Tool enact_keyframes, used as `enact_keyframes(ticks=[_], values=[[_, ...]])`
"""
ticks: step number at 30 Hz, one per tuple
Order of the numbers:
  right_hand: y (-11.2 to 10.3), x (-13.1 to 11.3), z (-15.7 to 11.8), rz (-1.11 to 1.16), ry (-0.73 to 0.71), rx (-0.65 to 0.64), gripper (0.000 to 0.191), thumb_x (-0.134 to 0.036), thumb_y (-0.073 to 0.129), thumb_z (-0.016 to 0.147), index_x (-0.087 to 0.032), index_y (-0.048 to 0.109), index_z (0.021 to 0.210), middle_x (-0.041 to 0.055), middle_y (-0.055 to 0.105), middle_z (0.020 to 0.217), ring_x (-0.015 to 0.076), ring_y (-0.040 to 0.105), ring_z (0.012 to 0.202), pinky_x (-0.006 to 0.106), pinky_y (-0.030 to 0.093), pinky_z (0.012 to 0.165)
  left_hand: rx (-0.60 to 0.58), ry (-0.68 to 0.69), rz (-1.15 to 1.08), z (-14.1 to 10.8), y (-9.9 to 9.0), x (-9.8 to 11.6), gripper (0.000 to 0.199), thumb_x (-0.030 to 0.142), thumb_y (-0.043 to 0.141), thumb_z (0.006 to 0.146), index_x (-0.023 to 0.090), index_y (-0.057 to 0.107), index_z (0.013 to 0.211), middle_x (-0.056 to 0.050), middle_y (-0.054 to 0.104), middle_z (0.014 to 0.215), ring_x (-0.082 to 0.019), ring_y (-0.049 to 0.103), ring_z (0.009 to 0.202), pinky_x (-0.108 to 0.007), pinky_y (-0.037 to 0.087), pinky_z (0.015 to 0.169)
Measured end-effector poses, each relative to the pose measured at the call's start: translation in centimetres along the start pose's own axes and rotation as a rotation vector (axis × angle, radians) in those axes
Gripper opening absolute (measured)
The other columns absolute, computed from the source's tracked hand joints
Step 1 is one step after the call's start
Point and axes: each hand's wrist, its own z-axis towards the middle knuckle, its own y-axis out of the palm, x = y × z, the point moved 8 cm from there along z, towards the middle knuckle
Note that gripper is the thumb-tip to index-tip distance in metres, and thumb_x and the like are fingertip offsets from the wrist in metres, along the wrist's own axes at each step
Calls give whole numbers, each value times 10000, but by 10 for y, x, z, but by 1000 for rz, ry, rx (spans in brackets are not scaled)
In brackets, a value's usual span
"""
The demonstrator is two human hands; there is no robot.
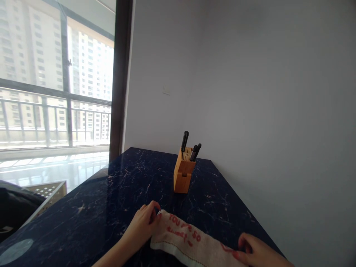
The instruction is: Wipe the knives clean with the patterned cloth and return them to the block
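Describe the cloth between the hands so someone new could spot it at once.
On the dark blue veined countertop, look at the near edge, in front of the wooden knife block. A long cream towel lies between the left hand and right hand, and it alone bears red lettering.

Person's body, 1 entry: 2 hands, left hand [141, 225] and right hand [260, 252], are showing bare, with 1 left forearm [111, 254] also showing uncovered as far as the frame reaches. Fingertips [159, 217] are showing a red tint, possibly nail polish; too small to tell.
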Motion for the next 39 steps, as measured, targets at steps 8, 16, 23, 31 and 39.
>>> enact_keyframes(ticks=[8, 16, 23, 31, 39], values=[[10, -14, -7, 306, -67, -83, 250, -433, 578, 593, -208, 504, 673, -2, 564, 683, 167, 512, 681, 239, 359, 571, -59, -19, -110, 1, 14, -4, 286, 183, 534, 644, 221, 565, 926, 32, 522, 641, -140, 492, 614, -227, 360, 592], [1, -26, 32, 542, -49, 64, 284, -470, 471, 701, -235, 397, 843, -44, 538, 605, 152, 534, 589, 246, 356, 546, 50, -96, -176, 8, -6, -19, 268, 313, 458, 766, 240, 495, 1022, 42, 500, 735, -84, 452, 448, -210, 342, 460], [-6, -27, 55, 392, -25, 261, 527, -385, 475, 667, -182, 334, 1132, -117, 329, 461, 120, 390, 426, 225, 252, 458, 64, 147, 193, 1, -17, 24, 264, 164, 374, 796, 236, 544, 984, -25, 579, 986, -197, 525, 938, -349, 359, 832], [-40, -95, 39, -31, -53, 464, 440, -327, 410, 758, -259, 343, 1187, -58, 487, 598, 151, 528, 562, 238, 308, 531, -449, 561, 275, -47, 26, 99, 437, 326, 459, 835, 328, 361, 1261, 27, 488, 1262, -201, 393, 1170, -382, 217, 1003], [-16, -214, 32, -391, -104, 331, 448, -226, 426, 768, -269, 381, 1211, 52, 638, 871, 209, 607, 772, 267, 343, 615, -175, 361, 324, -23, 5, 72, 339, 138, 389, 783, 251, 538, 1066, -24, 570, 1104, -199, 477, 1032, -358, 308, 896]])
